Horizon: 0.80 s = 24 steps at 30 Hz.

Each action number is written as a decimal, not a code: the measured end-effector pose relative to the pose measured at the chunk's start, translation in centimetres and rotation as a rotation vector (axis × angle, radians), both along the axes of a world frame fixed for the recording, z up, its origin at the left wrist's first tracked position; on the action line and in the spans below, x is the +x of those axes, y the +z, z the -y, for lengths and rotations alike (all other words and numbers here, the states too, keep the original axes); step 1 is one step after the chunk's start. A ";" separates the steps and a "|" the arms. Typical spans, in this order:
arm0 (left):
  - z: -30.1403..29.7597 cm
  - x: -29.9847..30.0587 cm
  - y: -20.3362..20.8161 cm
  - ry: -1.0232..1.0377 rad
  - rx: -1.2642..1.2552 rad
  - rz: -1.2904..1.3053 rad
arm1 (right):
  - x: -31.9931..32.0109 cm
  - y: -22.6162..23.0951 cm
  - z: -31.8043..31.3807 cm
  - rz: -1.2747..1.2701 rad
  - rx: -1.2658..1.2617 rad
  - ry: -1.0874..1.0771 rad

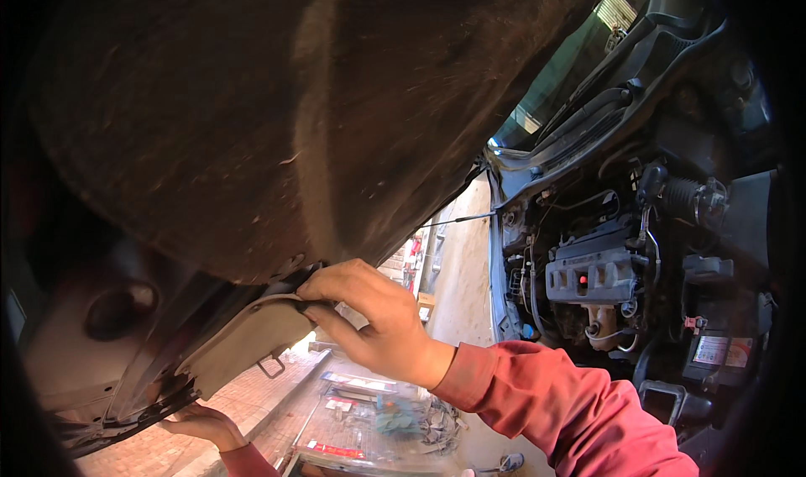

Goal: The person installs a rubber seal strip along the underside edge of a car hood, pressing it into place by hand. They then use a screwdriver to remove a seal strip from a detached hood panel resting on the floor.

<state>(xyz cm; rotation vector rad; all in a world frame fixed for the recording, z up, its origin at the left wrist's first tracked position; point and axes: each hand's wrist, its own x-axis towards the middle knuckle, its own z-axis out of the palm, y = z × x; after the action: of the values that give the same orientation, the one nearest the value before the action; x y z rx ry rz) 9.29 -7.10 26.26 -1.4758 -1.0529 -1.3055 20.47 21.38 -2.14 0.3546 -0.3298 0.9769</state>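
A raised car hood (pixel 252 107) fills the upper left, its underside covered by a dark fibrous liner. My right hand (pixel 369 313), in a red sleeve, grips the hood's front edge by the grey metal latch panel (pixel 243 343), fingers curled over the rim. My left hand (pixel 206 427) presses up against the hood's lower edge, palm on the metal, fingers closed around the lip. A metal striker loop (pixel 270 364) hangs from the panel between both hands.
The open engine bay (pixel 604 275) lies at right, with a grey engine cover, hoses and a battery. The windshield and wipers (pixel 579 82) show above it. A thin prop rod (pixel 457 220) crosses the gap. Brick pavement and a rack of packaged goods sit below.
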 end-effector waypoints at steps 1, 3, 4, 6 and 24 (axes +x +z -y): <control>-0.2 0.2 -0.3 0.007 0.019 -0.001 | 0.0 -0.1 -0.2 0.002 0.018 0.016; -1.2 1.0 -0.7 0.022 0.078 -0.013 | 0.0 -0.3 -0.4 -0.003 0.055 0.064; -1.8 1.5 -1.2 0.027 0.100 -0.017 | 0.1 -0.4 -0.5 0.012 0.078 0.079; -2.9 2.4 -2.2 0.036 0.127 -0.026 | 0.3 -0.6 -0.9 0.040 0.122 0.110; -1.8 1.7 -1.6 0.012 0.070 0.004 | 0.8 -0.5 -0.5 0.097 0.127 0.110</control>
<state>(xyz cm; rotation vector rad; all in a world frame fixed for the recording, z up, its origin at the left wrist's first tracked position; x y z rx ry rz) 10.96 -5.25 24.69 -1.4135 -1.0065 -1.3241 21.32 21.85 -2.67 0.4456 -0.4653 1.0863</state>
